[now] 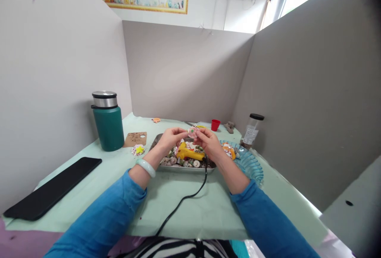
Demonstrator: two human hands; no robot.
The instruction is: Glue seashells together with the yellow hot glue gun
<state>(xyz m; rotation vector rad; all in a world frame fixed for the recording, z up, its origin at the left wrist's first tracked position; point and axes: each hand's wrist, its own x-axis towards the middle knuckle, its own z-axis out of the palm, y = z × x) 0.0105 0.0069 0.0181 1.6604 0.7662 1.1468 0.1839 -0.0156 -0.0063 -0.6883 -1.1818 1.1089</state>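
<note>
Head view, taking the metal tray point(178, 169) as landmark: nearest, a black cord point(183, 199) runs across the pale green surface point(220, 214) in front of the tray, up to a yellow glue gun point(190, 154) lying on the shells and small stones inside it. Above the tray's far part is a small pink-and-white disc point(193, 132) with a green centre. It looks light and fairly stiff, probably not slippery, though any little pieces fixed on its face could come loose under pressure, so the edge seems the safest hold. The disc sits between the two hands: the left grip point(170, 139) is nearly closed, thumb and fingers pinching its left edge, and the right grip point(210, 143) pinches the opposite edge just as narrowly. Right of the tray stands a blue ribbed plate point(253, 166) bearing decorated pieces; left of it lies a yellow-flowered disc point(138, 150). Beyond the tray, to the right, stands a red cup point(215, 125).
</note>
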